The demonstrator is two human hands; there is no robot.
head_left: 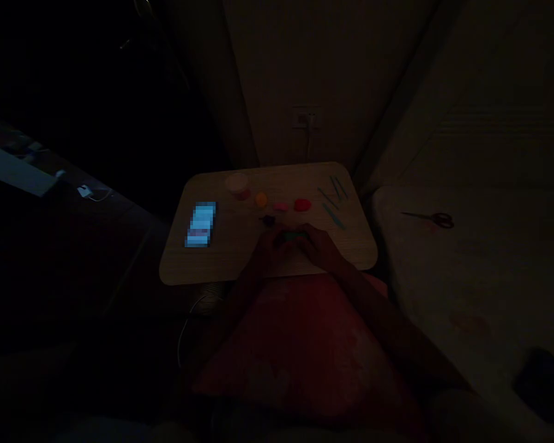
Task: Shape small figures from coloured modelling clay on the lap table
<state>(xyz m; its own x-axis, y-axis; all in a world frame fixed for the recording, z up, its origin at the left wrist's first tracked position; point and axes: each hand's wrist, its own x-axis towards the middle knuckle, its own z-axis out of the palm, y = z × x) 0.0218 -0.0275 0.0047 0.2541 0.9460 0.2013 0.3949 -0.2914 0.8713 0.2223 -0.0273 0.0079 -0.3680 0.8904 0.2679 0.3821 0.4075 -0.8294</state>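
Both hands meet near the front middle of a small wooden table (221, 264) in dim light. Between my left hand (272, 242) and my right hand (316, 243) is a green piece (294, 235) that looks like modelling clay, with the fingers of both curled on it. Just beyond the hands lie a dark lump (268, 220), a pink piece (281, 207), a red piece (302, 205) and an orange piece (261, 199). Fine finger detail is lost in the dark.
A lit phone (201, 224) lies at the table's left. Behind stands a pale tub (237, 184). Several thin blue-green tools (333, 215) lie at the right. Scissors (436, 219) rest on a pale surface further right. A wall socket (307, 117) holds a plugged cord.
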